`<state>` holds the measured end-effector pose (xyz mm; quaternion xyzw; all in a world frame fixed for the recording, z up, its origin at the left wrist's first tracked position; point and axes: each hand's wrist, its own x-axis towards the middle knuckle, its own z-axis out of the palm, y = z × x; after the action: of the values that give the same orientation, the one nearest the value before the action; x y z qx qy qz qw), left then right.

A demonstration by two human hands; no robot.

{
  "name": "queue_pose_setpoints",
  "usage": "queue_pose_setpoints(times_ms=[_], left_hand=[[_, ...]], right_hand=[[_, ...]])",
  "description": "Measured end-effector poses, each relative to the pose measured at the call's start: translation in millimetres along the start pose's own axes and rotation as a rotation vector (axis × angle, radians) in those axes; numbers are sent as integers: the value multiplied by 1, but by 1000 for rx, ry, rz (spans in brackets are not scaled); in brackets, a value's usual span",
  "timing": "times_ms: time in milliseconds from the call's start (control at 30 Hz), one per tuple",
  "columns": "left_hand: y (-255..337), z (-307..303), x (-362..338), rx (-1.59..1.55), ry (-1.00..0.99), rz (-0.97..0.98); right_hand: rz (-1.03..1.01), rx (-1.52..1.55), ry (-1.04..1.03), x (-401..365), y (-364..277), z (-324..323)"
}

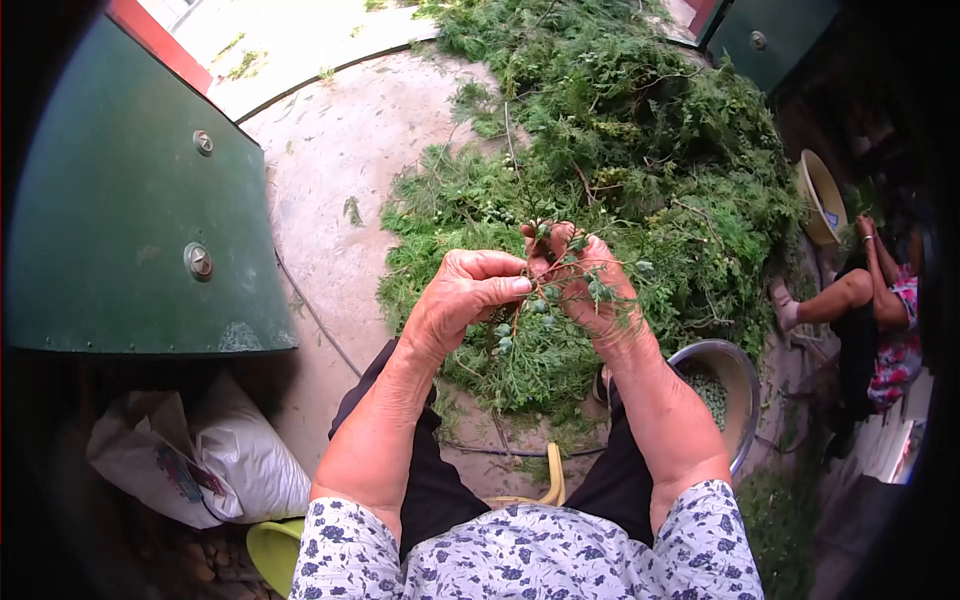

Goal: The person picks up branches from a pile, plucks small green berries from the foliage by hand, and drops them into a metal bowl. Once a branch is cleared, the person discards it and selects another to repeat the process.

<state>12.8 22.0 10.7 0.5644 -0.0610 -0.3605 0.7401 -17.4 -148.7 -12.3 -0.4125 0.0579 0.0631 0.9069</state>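
Between both hands, over a big heap of cut evergreen branches, is an evergreen sprig with several small blue-green cones. My left hand is closed, thumb and forefinger pinching the sprig's stem. My right hand is closed around the sprig from the other side, its fingertips at the upper cones. Foliage partly covers those fingers. Right of my right forearm, a metal basin holds many small green cones.
Two green metal doors flank the heap. White sacks and a yellow-green container lie at lower left. A person sits at right, beside a yellowish basin. A cable crosses the concrete floor.
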Motion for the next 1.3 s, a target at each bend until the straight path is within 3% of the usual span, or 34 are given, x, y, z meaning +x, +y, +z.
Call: queue_pose_setpoints(times_ms=[67,200,433,467,567,700,767,833,967,1033,1167,1300], left_hand=[[2,0,-1,38,15,-25],[8,4,0,136,114,-34],[1,7,2,131,120,30],[1,8,2,132,120,30],[1,9,3,143,148,14],[2,8,0,90,106,-3],[4,5,-2,75,92,-2],[6,1,-2,23,182,7],[4,-2,-1,28,215,87],[4,-3,0,27,203,76],[7,-1,-2,56,178,61],[5,-1,0,74,183,43]], right_hand=[[-62,119,-88,1,5,-8],[-96,50,262,-5,11,-14],[-52,18,282,-15,5,-9],[-123,-192,395,-15,5,-1],[-195,-123,276,-17,9,-9],[-93,17,353,-18,6,-9],[-94,68,637,-3,0,-25],[-125,29,460,0,-15,-29],[16,174,400,-4,-14,-14],[76,290,84,-6,-13,-12],[66,123,124,-10,-16,4],[33,220,-58,-10,-16,1]])
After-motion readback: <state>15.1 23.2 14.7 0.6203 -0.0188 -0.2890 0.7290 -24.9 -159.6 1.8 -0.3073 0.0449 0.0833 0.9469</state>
